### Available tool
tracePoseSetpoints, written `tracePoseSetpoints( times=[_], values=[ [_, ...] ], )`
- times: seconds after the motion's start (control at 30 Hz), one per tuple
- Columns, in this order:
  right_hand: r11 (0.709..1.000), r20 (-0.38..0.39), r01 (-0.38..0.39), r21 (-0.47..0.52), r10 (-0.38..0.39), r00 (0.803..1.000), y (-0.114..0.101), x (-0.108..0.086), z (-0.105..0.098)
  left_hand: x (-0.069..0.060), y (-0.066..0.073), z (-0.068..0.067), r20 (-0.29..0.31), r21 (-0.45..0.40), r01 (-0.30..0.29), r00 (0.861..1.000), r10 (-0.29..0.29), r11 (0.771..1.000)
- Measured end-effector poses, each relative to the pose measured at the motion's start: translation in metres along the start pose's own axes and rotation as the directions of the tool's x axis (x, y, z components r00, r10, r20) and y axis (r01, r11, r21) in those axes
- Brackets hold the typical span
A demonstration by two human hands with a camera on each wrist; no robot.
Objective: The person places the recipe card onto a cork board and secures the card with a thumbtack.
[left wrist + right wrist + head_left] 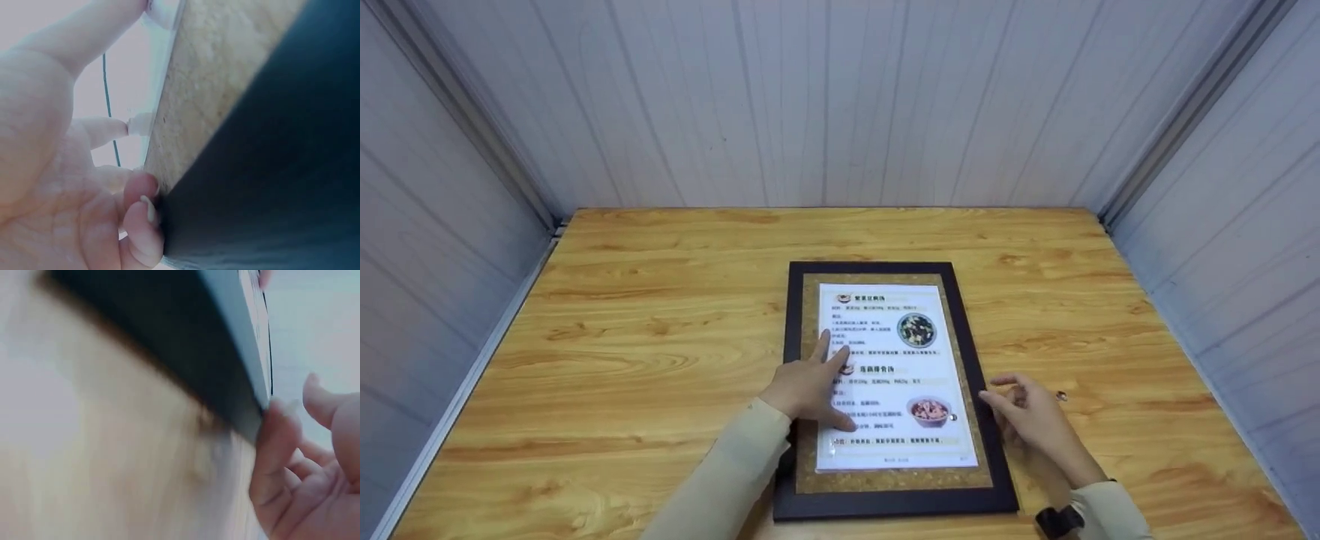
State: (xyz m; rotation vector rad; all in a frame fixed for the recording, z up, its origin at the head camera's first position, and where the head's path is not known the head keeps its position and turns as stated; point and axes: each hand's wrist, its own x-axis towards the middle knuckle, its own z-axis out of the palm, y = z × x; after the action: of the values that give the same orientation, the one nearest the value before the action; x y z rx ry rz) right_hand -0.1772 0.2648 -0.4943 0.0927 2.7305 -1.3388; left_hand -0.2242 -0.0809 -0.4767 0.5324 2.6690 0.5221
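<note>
A dark-framed cork board (894,504) lies flat on the wooden table, and a printed recipe sheet (885,390) in a clear cover lies on its cork. My left hand (804,391) rests on the sheet's left side with fingers spread; in the left wrist view its fingertips touch the cover and the outer fingers bend by the dark frame (270,146). At the frame's right edge is my right hand (1031,420), its fingers loosely bent. In the right wrist view a finger (278,433) touches the frame's side and the thumb stands apart. I see nothing held in either hand.
A small shiny thing (1061,395) lies on the table (637,330) just right of my right hand. Another small shiny spot (952,417) shows at the sheet's right side, beside the lower bowl picture. Pale panel walls (825,105) enclose the table's back and sides.
</note>
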Motion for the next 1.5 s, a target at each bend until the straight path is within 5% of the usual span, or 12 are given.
tracePoseSetpoints(
  times=[0.1, 0.23, 0.4, 0.9, 1.5],
  values=[
    [0.992, -0.111, 0.051, -0.114, -0.063, 0.992, 0.005, 0.001, -0.015, -0.002, -0.002, -0.001, -0.013, 0.006, 0.008, 1.000, -0.008, 1.000],
    [0.953, -0.164, 0.064, -0.297, -0.117, 0.979, 0.012, 0.003, -0.035, -0.006, -0.005, -0.003, -0.026, -0.002, 0.024, 0.999, -0.024, 1.000],
    [0.933, -0.155, -0.013, -0.360, -0.046, 0.987, 0.028, 0.005, -0.052, -0.008, -0.005, -0.003, -0.023, 0.004, 0.030, 0.999, -0.030, 1.000],
    [0.934, -0.159, -0.125, -0.333, 0.075, 0.984, 0.049, 0.007, -0.056, -0.002, -0.003, 0.000, -0.009, -0.009, 0.007, 1.000, -0.007, 1.000],
    [0.967, -0.151, -0.229, -0.110, 0.211, 0.966, 0.051, 0.003, -0.064, -0.002, 0.001, -0.001, -0.013, -0.007, -0.011, 1.000, 0.011, 1.000]
  ],
)
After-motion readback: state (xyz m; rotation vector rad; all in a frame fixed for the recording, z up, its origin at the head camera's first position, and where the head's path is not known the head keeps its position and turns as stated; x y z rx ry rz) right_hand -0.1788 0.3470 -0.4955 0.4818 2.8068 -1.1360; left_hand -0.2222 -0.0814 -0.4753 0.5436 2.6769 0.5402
